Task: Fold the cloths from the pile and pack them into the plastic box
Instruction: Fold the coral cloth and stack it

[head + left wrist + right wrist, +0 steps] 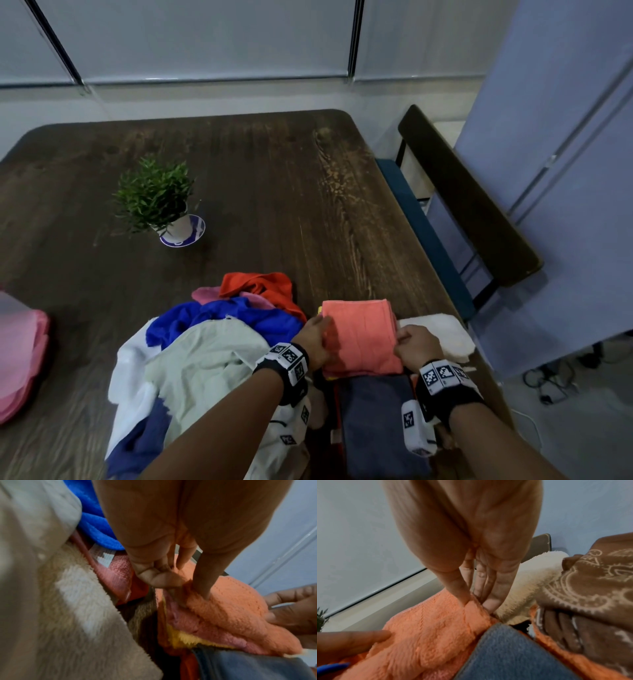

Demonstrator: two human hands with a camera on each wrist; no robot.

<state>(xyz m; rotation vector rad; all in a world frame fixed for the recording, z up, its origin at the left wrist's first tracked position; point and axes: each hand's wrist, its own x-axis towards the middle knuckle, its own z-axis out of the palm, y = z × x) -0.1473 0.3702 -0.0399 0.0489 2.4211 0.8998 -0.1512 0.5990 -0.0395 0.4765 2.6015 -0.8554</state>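
A folded coral cloth (359, 335) (231, 612) (428, 635) lies on top of a stack near the table's front right. Pink and yellow folded layers show beneath it in the left wrist view. My left hand (313, 337) (171, 580) grips its left edge. My right hand (412, 342) (476, 597) pinches its right edge, thumb on top. A folded grey-blue cloth (376, 418) (513, 655) lies just in front. The loose pile (205, 349) of blue, red, pink and pale cloths sits to the left. An orange edge (544, 641) borders the stack; I cannot tell whether it is the box.
A potted plant (161, 202) stands on the dark wooden table (274, 192), left of centre. A pink object (17, 356) lies at the left edge. A cream fluffy cloth (442, 332) rests right of the stack. A chair (462, 195) stands beyond the table's right side.
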